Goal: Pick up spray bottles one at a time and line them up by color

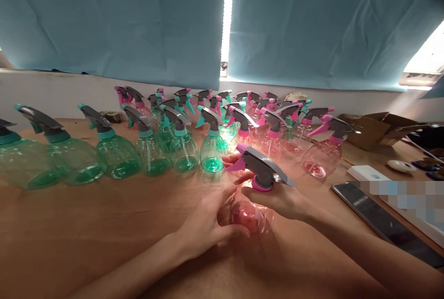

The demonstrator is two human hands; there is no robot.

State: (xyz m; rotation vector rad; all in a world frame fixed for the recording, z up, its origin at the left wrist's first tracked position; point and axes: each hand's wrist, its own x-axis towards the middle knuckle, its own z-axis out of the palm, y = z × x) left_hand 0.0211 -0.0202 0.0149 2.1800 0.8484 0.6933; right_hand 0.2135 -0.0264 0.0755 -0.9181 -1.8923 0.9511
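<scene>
A clear pink spray bottle (247, 218) with a grey and pink trigger head (265, 169) stands in front of me, its nozzle facing left. My left hand (210, 220) curves around the lower left side of the bottle, thumb at the front. My right hand (282, 199) wraps the upper body just under the pink collar, and some of its fingers are hidden behind the bottle. Just beyond, a green spray bottle (212, 151) and another pink spray bottle (269, 144) stand upright in a row.
More green spray bottles (118, 155) line the left, with several mixed ones behind. At right are a pink spray bottle (321, 155), a phone (378, 215), a white box (369, 174), a mouse (401, 166) and a cardboard box (369, 134). A blue curtain (114, 21) hangs behind.
</scene>
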